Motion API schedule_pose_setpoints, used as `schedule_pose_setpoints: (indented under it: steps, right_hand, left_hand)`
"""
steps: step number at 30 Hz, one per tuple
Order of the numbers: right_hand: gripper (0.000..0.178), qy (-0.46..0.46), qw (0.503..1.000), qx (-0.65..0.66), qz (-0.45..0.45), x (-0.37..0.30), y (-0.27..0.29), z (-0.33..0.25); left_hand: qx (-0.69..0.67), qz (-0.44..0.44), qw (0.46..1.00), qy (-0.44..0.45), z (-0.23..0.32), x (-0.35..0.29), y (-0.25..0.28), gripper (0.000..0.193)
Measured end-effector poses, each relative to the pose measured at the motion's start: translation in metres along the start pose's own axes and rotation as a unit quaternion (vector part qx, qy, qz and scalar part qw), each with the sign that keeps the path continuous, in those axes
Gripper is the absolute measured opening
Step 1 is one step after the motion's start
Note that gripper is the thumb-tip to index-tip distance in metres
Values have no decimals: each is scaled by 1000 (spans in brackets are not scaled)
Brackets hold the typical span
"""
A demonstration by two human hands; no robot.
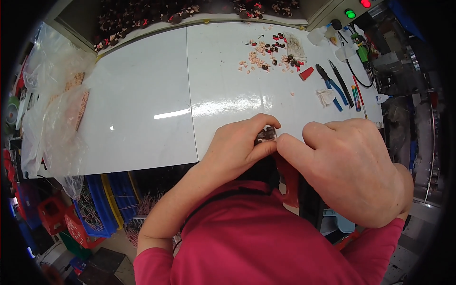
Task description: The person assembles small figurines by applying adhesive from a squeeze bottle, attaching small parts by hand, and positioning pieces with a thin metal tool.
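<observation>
Between left fingers (267,119): small dark piece (266,134), pinched; right fingers (293,148) curled just beside it, cannot tell if pinching.

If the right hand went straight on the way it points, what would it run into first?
Probably the small dark-brown piece, held in the left hand and just ahead of the right hand; depth is unclear, so they may already touch.

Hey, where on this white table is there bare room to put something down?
The widest bare patch of the white table lies between the clear plastic bags and the seam. Another lies beyond the left hand, between the seam and the scattered pale pieces. The right side, around the blue-handled pliers, is crowded.
</observation>
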State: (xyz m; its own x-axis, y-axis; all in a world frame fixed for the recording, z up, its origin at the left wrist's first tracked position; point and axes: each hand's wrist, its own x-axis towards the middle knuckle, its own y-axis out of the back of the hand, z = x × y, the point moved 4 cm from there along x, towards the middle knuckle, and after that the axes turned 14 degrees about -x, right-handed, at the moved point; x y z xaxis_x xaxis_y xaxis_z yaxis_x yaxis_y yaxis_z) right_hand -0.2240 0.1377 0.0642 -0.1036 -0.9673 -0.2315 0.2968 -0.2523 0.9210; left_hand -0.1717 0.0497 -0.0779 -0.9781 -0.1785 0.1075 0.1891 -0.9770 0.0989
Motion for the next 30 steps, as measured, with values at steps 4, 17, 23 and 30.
schedule_pose_setpoints:
  steps: [4,17,23,30]
  right_hand:
    - [18,-9,999,32,10,-1,-4,2]
    - [23,-136,911,354,160,-10,-63,1]
    - [20,-162,871,424,187,-8,-75,-6]
    - [20,-156,846,475,186,-6,-85,-7]
  left_hand:
    - [-13,52,998,-21,-6,-3,0,23]
    - [-119,107,987,14,-9,-2,12,32]
    - [-158,139,977,-15,-9,-3,15,33]
    - [-166,159,973,16,-9,-7,18,31]
